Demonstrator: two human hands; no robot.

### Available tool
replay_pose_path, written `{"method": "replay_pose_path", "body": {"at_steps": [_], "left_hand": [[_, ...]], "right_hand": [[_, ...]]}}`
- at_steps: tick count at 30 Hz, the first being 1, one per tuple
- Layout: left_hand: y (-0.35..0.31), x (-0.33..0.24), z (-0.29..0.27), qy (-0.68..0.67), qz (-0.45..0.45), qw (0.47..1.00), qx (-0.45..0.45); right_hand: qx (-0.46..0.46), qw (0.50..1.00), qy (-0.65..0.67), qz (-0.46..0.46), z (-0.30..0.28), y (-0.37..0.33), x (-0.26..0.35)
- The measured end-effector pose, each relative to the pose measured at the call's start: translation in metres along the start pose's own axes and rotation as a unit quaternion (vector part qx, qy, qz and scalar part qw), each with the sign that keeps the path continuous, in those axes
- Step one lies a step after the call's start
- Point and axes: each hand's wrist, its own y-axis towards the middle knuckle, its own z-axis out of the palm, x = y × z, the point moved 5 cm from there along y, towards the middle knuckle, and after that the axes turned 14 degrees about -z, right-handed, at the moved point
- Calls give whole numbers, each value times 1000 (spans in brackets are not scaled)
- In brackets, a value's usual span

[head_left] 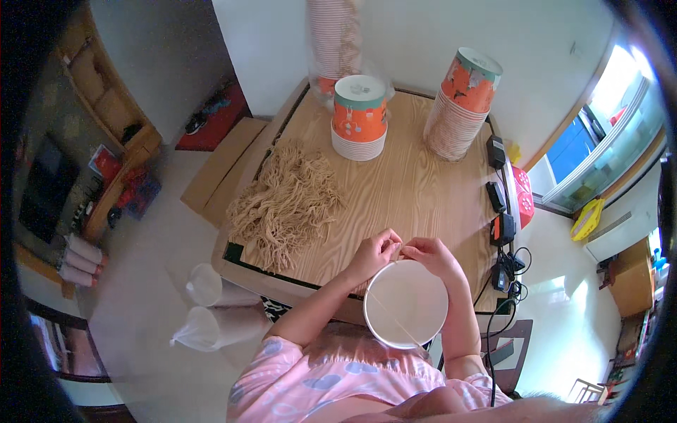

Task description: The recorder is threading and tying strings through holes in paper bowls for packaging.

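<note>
A white paper bucket stands against my body at the table's near edge, its round mouth facing up. At its far rim my left hand and my right hand meet, fingertips pinched close together. Between them is a bit of thin tan cord, mostly hidden by the fingers. A pale strand also runs across the bucket's mouth toward me. Left of my hands lies a loose heap of tan cords on the wooden tabletop.
Farther back stand a short upside-down stack of orange-and-white buckets, a taller leaning stack and a bagged stack. Black adapters and cables line the right edge. Bagged white stacks lie on the floor at left.
</note>
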Motion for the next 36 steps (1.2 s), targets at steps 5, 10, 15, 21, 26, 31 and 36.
{"method": "replay_pose_path", "body": {"at_steps": [5,10,15,21,26,31,36], "left_hand": [[-4,-10,0,52,18,998,-17],[-8,-13,-2,-43,25,998,-49],[-3,8,1,-105,-19,993,40],[-9,1,0,-77,-57,993,65],[-8,3,-4,-1,-38,999,26],[-13,-12,-8,40,9,999,-4],[-13,-11,-7,58,16,998,-2]], "right_hand": [[33,994,100,2,7,6,-9],[9,990,142,18,10,6,-1],[-40,992,120,-24,5,8,4],[-165,971,150,-84,-2,13,6],[-104,993,48,19,-7,19,5],[19,999,-37,10,11,19,18],[43,998,-28,-39,8,13,21]]}}
